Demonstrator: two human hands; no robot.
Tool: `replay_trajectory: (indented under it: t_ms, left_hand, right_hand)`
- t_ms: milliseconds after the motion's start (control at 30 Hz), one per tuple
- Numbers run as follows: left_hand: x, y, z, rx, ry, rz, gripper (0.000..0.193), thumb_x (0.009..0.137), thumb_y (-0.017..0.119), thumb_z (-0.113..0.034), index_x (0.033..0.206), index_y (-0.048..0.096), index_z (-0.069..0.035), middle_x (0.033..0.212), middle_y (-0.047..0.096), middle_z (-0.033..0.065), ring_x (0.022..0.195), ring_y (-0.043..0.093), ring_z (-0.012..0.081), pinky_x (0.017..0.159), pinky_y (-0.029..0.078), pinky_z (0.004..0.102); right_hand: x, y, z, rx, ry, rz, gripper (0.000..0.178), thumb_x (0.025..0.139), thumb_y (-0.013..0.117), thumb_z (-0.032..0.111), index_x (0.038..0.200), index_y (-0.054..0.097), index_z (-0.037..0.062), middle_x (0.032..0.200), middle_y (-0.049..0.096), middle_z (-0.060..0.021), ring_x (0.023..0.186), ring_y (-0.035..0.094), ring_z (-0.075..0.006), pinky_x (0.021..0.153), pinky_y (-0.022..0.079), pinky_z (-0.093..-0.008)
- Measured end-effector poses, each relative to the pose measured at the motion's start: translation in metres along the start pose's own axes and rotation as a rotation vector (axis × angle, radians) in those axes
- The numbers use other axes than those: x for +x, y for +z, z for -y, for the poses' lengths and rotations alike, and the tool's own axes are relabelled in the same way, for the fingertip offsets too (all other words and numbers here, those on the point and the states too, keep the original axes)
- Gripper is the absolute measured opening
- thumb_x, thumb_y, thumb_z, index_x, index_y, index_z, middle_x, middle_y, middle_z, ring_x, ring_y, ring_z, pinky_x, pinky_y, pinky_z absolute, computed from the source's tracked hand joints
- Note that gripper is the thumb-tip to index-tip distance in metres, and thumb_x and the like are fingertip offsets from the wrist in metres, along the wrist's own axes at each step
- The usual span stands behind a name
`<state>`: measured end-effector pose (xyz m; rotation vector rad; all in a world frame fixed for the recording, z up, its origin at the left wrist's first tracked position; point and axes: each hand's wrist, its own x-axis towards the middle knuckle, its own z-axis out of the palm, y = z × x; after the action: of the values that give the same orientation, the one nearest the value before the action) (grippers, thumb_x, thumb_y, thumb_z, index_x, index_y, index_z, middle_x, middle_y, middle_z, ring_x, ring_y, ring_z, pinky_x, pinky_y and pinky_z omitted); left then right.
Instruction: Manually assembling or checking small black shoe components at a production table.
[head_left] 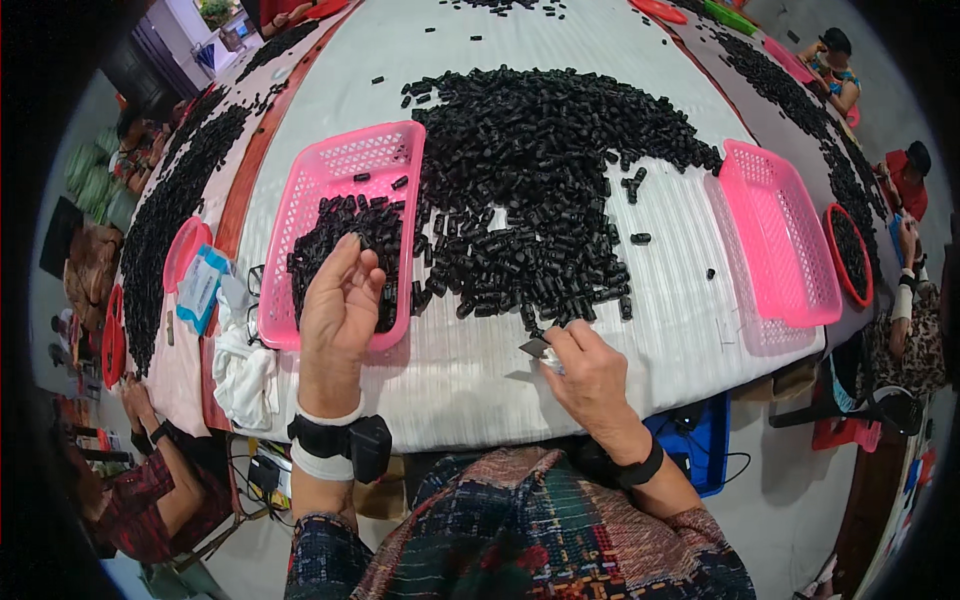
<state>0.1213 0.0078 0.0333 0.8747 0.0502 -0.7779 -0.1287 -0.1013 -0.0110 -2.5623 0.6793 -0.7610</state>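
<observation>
My left hand [340, 305] hovers palm-up with fingers apart over the near end of a pink slotted basket [340, 170], which holds several small black cylindrical pieces [340, 235]. It holds nothing. My right hand [590, 375] rests on the white tablecloth [460, 375] near the front edge, fingers closed on a small grey blade-like tool [537, 348]. Just beyond it lies a large heap of the same black pieces [540, 170], spread across the middle of the table.
A second pink basket [780, 235], empty, lies at the right. A white cloth [245, 365] and a blue-and-white packet [200, 290] lie left of the near basket. Other people sit along both sides beside long rows of black pieces [165, 225]. A red bowl [850, 255] holds more.
</observation>
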Motion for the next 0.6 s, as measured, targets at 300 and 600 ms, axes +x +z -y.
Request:
replay_trajectory:
  t_ms: [300, 600]
  left_hand:
    - [-0.044, 0.016, 0.017, 0.116, -0.099, 0.232, 0.014, 0.086, 0.055, -0.011, 0.098, 0.055, -0.004, 0.082, 0.057, 0.0037, 0.066, 0.054, 0.0096, 0.055, 0.046, 0.0229]
    - [-0.063, 0.022, 0.068, 0.307, -0.422, 0.439, 0.014, 0.084, 0.057, -0.007, 0.097, 0.055, -0.001, 0.083, 0.058, 0.0060, 0.069, 0.057, 0.0119, 0.057, 0.049, 0.0248]
  right_hand:
    - [0.004, 0.013, -0.002, -0.132, 0.002, 0.009, 0.031, 0.055, 0.071, 0.007, 0.081, 0.055, 0.0048, 0.071, 0.048, -0.0070, 0.065, 0.055, -0.0239, 0.051, 0.045, -0.0336]
    - [0.006, -0.010, -0.002, 0.390, 0.118, -0.036, 0.019, 0.064, 0.067, 0.003, 0.082, 0.059, 0.0013, 0.072, 0.057, -0.0096, 0.063, 0.058, -0.0234, 0.054, 0.045, -0.0293]
